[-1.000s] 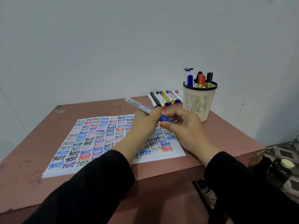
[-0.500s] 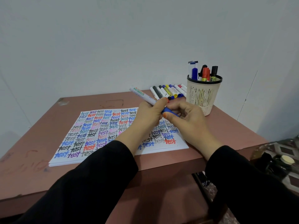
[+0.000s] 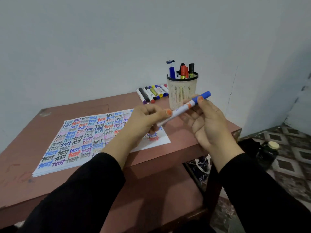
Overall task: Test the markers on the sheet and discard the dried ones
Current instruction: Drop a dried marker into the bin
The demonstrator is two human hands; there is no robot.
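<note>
Two hands share one marker (image 3: pixel 184 107) in the middle of the frame, lifted above the worktop (image 3: pixel 183 134) and slanted, with its blue cap pointing to the upper right. The left hand (image 3: pixel 148 119) has its fingers curled round the lower end of the white barrel and its thumb lies along it, so the barrel is steadied. The right hand (image 3: pixel 210 126) pinches the blue cap end between thumb and fingers. One hand bracing the body and the other on the cap suits either pulling the cap off or seating it. Which of the two it is cannot be told, and the tip is hidden.

The sheet (image 3: pixel 94 137) lies flat at the centre left, directly below the left hand, within easy reach for a trial stroke. It is nearly filled with the word "test" in many colours. A few words look pale, which probably marks weak pens.

A row of markers (image 3: pixel 152 93) lies side by side at the far edge of the worktop, just to the left of a mesh cup (image 3: pixel 182 93) that holds more pens upright. The two groups are probably kept apart so that one sort is not mixed with the other, though which group is which cannot be told.
</note>
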